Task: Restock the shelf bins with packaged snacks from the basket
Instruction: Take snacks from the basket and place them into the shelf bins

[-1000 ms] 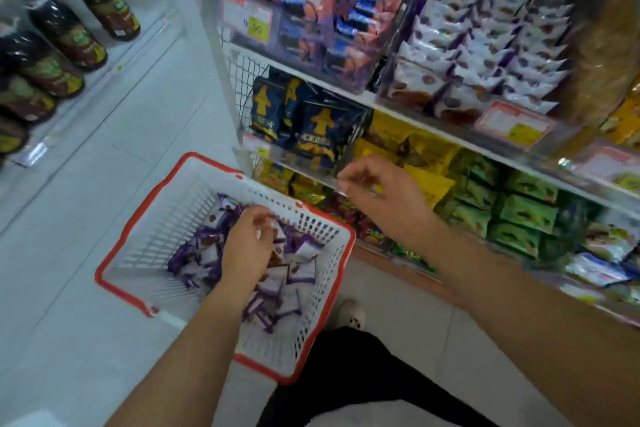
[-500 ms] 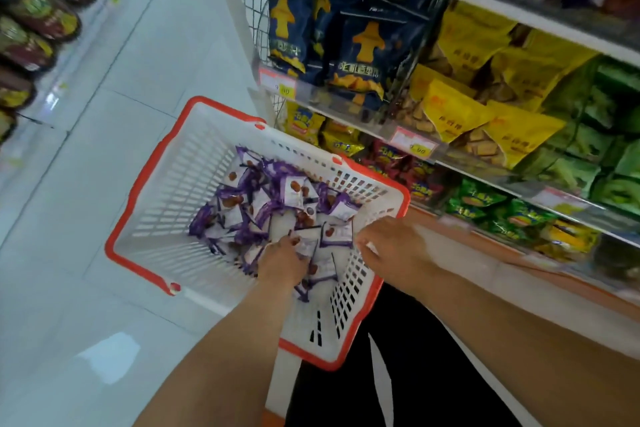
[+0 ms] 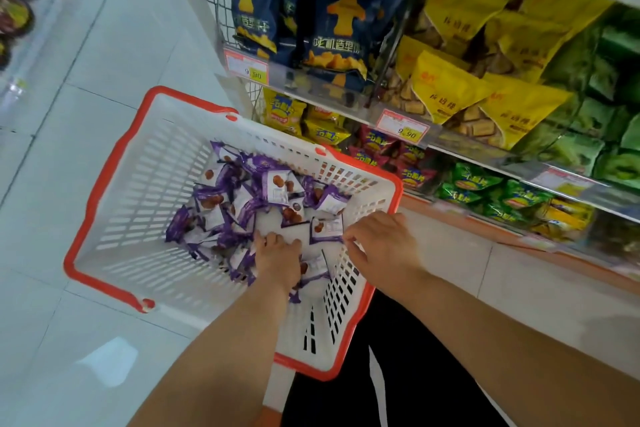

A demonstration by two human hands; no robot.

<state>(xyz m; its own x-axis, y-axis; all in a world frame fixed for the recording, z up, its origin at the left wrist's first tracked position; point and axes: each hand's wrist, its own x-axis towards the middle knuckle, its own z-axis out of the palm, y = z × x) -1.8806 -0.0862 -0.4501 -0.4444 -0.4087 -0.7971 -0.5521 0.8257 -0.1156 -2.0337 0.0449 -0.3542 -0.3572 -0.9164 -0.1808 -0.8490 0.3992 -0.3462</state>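
Both arms reach down into the basket (image 3: 114, 163): the left hand (image 3: 277, 260) grips snack packets (image 3: 242, 204), the right hand (image 3: 384, 246) pinches one packet (image 3: 327, 229).

Both hands (image 3: 277, 262) (image 3: 382, 246) reach (perhaps grasping) basket (image 3: 104, 184) snack packets (image 3: 273, 185).

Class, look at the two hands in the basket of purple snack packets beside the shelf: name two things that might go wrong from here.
1. The left hand digs into a loose heap of purple packets; grabbing many at once, some may slip and fall.
2. The right hand pinches one packet only by its edge, so it might drop back into the basket.
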